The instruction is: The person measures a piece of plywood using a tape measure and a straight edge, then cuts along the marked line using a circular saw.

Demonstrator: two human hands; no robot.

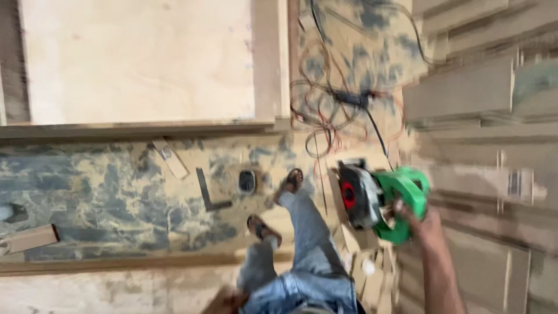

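Observation:
My right hand (423, 224) grips the handle of a green circular saw (381, 197) with a black and red blade guard, held in the air above the floor at right of centre. A black cord runs from the saw up to a tangle of wires (331, 110). My left hand (224, 302) shows only partly at the bottom edge, next to my jeans; whether it holds anything is hidden. My legs in light jeans (302, 256) and sandals stand on the dusty floor. The picture is blurred.
A large plywood sheet (139, 58) lies at upper left with a wooden strip along its edge. A metal square (209, 195), a small dark object (246, 181) and wood offcuts (170, 157) lie on the sawdust-covered floor. Stacked boards (482, 116) fill the right side.

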